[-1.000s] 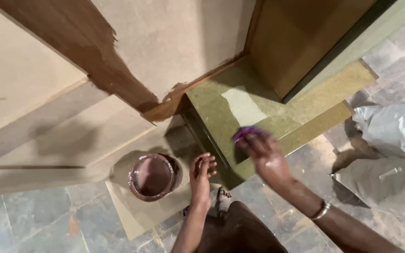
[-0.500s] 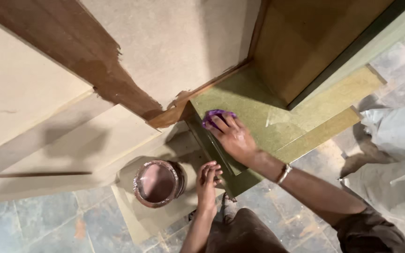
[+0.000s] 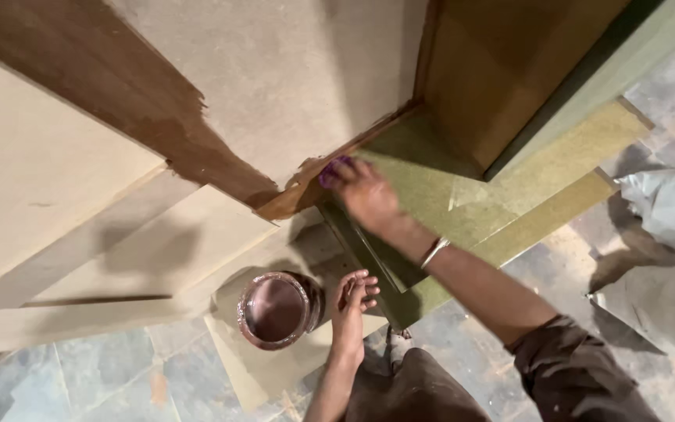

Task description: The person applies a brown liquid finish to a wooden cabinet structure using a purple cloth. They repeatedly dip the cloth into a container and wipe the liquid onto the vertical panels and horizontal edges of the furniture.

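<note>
Staining a board edge with a cloth
The right hand (image 3: 365, 195) is clamped on a purple cloth (image 3: 331, 169) against the board (image 3: 275, 101); the left hand (image 3: 353, 301), fingers loosely apart, rests beside the can (image 3: 275, 309).

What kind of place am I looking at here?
Likely a woodworking or furniture-finishing spot: bare fibreboard panels partly coated brown, an open round tin of brown stain, and a grey stone-tiled floor.

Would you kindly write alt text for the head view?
A right hand presses a purple cloth against a half-stained brown board. The left hand rests beside an open tin of stain on the floor.
</note>
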